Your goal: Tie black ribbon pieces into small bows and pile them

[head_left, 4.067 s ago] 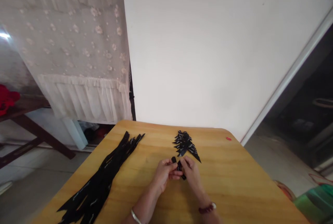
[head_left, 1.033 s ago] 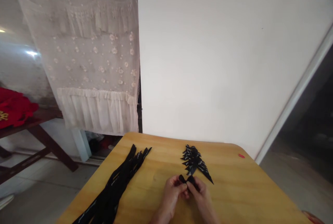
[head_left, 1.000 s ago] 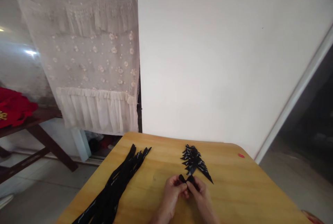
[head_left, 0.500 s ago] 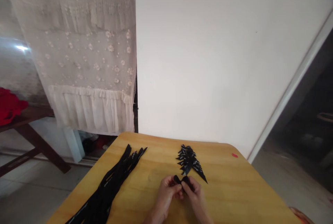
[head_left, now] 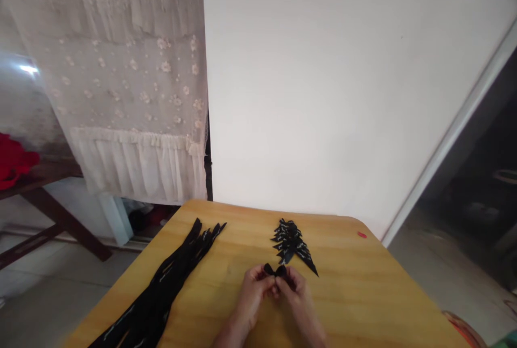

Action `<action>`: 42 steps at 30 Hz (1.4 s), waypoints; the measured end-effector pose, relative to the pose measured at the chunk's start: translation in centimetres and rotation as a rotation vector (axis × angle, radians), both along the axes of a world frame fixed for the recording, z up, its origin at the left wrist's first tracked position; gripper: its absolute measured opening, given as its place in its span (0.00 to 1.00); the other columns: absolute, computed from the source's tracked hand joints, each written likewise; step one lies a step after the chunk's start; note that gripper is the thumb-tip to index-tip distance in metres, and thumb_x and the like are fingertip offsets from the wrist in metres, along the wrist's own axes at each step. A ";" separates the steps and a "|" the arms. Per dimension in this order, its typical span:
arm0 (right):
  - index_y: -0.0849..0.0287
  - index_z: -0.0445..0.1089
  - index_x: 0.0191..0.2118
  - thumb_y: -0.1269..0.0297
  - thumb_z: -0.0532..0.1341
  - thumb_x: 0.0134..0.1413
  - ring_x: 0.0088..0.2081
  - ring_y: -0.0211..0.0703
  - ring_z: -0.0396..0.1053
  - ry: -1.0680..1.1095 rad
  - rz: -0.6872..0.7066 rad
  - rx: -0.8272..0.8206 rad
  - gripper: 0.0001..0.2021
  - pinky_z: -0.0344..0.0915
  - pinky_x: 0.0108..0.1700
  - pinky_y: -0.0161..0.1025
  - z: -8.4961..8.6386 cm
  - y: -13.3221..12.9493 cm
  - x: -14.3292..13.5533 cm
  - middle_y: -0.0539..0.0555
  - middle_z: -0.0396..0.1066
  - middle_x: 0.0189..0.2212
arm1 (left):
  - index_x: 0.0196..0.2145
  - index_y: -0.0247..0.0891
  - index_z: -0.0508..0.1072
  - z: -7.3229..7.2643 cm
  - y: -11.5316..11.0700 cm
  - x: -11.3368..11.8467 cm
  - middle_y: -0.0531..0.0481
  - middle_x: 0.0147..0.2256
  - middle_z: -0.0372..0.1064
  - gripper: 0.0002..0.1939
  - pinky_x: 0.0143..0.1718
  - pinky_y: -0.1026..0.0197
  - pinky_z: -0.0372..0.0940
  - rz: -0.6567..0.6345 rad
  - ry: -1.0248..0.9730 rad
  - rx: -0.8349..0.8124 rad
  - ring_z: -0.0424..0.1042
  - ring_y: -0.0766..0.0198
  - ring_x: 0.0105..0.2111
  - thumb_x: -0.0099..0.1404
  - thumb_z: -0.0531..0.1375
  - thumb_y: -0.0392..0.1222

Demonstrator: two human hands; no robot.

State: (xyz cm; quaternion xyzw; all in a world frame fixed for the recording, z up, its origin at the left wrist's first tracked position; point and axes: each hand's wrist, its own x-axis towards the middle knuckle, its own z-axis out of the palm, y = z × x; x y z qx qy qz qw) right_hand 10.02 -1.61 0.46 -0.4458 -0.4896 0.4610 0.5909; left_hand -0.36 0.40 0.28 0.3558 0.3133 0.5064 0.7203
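Near the front middle of the wooden table (head_left: 347, 278), my left hand (head_left: 256, 287) and my right hand (head_left: 293, 286) meet, fingers pinched on a small black fabric piece (head_left: 275, 270) with two rounded loops sticking up. My fingers hide its lower part. Just beyond my hands lies a pile of black ribbon pieces (head_left: 290, 240) with pointed ends and whitish markings. To the left, a bundle of long black strips (head_left: 165, 283) with whitish marks runs diagonally from the near edge toward the back.
A small red piece (head_left: 362, 235) lies at the table's back right. Behind the table stands a white panel (head_left: 323, 95), with a lace curtain (head_left: 141, 84) beside it. Red cloth (head_left: 16, 160) rests on a dark wooden stand (head_left: 60, 218) at far left.
The loops of the black piece sit closer together between my fingers. My hands remain pinched on it, and the whole view has shifted slightly.
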 end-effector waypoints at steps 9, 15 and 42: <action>0.61 0.64 0.23 0.61 0.59 0.42 0.21 0.37 0.61 -0.086 -0.035 0.018 0.08 0.59 0.25 0.33 -0.4 0.2 0.3 0.49 0.64 0.18 | 0.22 0.31 0.70 0.5 -0.2 -0.1 0.53 0.17 0.64 0.07 0.22 0.66 0.57 0.007 -0.050 -0.006 0.60 0.72 0.17 0.42 0.63 0.35; 0.61 0.64 0.22 0.61 0.59 0.41 0.22 0.38 0.61 -0.119 -0.081 0.037 0.08 0.58 0.25 0.33 -0.7 0.3 0.6 0.49 0.64 0.18 | 0.19 0.32 0.68 0.6 -0.3 0.1 0.54 0.16 0.63 0.07 0.22 0.65 0.58 0.018 -0.049 -0.003 0.61 0.70 0.17 0.41 0.63 0.35; 0.60 0.61 0.19 0.67 0.57 0.38 0.20 0.35 0.56 -0.140 -0.173 0.029 0.04 0.55 0.22 0.31 0.0 0.2 1.0 0.46 0.59 0.15 | 0.24 0.32 0.67 0.5 -0.1 -0.1 0.57 0.17 0.60 0.11 0.12 0.67 0.57 0.059 0.024 -0.019 0.57 0.75 0.09 0.44 0.63 0.41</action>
